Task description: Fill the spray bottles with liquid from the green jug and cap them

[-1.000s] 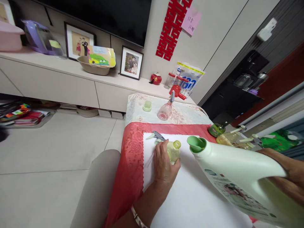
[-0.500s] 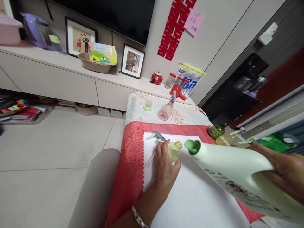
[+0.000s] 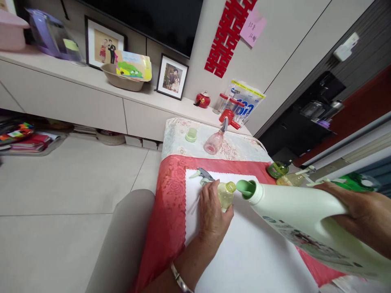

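Observation:
My left hand is wrapped round a small yellow see-through bottle, whose threaded mouth is uncovered. My right hand grips the handle of a big pale green jug, tipped toward the left. Its green pouring spout sits just right of the bottle's mouth, close but apart. No liquid stream shows between them. Beyond my left fingers a grey and green spray head lies on the white mat. A pale green cap rests farther back on the floral cloth.
A pink spray bottle stands on the floral cloth. Dark green and yellowish pump bottles are to the right. Behind are a red lidded pot, red-topped jars and a cabinet. A grey seat arm is at left.
The jug's spout has come slightly closer to the yellow bottle's mouth, moving left. My left hand keeps its hold on the bottle, and the view has shifted a little.

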`<state>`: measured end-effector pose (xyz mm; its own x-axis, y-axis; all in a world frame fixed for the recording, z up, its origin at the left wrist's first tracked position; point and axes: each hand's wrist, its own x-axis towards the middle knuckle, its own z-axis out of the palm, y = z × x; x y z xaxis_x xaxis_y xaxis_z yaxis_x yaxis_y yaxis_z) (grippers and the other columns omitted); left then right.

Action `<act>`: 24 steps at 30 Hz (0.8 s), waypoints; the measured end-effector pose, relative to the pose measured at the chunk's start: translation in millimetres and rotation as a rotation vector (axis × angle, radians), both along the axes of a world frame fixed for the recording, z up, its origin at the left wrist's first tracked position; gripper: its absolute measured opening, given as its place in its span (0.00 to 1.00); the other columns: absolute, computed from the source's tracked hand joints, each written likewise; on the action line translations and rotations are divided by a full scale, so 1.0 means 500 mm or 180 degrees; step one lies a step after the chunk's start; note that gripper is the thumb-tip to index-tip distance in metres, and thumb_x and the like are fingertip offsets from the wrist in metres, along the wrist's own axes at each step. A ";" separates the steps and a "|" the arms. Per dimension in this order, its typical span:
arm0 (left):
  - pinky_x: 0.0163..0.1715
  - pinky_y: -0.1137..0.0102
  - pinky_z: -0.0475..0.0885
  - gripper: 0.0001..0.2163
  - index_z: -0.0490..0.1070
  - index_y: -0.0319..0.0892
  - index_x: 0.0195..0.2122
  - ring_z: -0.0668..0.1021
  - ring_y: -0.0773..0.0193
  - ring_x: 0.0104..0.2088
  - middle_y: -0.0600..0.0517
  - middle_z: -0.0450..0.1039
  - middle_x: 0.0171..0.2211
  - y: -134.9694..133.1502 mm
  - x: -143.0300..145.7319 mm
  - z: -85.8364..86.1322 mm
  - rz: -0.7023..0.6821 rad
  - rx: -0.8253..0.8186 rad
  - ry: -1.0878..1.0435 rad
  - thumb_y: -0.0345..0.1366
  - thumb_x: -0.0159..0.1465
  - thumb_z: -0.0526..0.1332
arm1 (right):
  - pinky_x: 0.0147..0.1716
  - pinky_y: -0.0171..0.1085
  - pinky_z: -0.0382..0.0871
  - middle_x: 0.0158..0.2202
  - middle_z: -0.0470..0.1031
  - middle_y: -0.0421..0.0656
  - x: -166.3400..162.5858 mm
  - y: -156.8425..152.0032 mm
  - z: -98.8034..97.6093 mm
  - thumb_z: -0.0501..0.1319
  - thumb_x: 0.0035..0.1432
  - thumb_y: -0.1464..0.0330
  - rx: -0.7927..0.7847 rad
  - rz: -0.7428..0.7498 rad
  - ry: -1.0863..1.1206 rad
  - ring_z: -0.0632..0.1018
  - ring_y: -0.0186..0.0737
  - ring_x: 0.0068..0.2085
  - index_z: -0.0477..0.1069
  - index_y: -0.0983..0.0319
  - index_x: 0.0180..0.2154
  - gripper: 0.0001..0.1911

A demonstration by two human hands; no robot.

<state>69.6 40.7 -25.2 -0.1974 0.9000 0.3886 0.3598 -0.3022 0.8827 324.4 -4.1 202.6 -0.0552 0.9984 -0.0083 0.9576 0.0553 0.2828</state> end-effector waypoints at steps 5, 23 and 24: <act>0.57 0.49 0.72 0.37 0.57 0.44 0.61 0.73 0.47 0.56 0.43 0.68 0.53 -0.002 -0.001 0.003 -0.0018 -0.0039 -0.0007 0.22 0.52 0.68 | 0.27 0.36 0.70 0.33 0.79 0.34 -0.007 0.003 0.002 0.50 0.52 0.62 -0.0053 -0.0070 -0.0005 0.80 0.38 0.29 0.70 0.49 0.48 0.22; 0.56 0.49 0.73 0.36 0.58 0.44 0.61 0.73 0.47 0.55 0.43 0.68 0.53 -0.001 -0.001 0.004 -0.0003 -0.0054 -0.0005 0.22 0.52 0.68 | 0.28 0.37 0.70 0.32 0.80 0.32 -0.023 0.009 0.012 0.50 0.50 0.62 -0.0210 -0.0244 -0.0090 0.80 0.38 0.29 0.70 0.48 0.46 0.22; 0.56 0.48 0.73 0.36 0.58 0.44 0.61 0.73 0.46 0.55 0.43 0.68 0.53 -0.001 -0.001 0.003 -0.0009 -0.0050 -0.0007 0.22 0.52 0.68 | 0.27 0.37 0.70 0.32 0.80 0.32 -0.024 0.010 0.013 0.50 0.50 0.62 -0.0206 -0.0247 -0.0096 0.80 0.38 0.29 0.70 0.48 0.46 0.22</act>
<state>69.0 40.3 -23.4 -0.1956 0.9066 0.3740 0.3570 -0.2894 0.8882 312.4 0.7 208.9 0.0236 0.9970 -0.0732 0.9508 0.0003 0.3099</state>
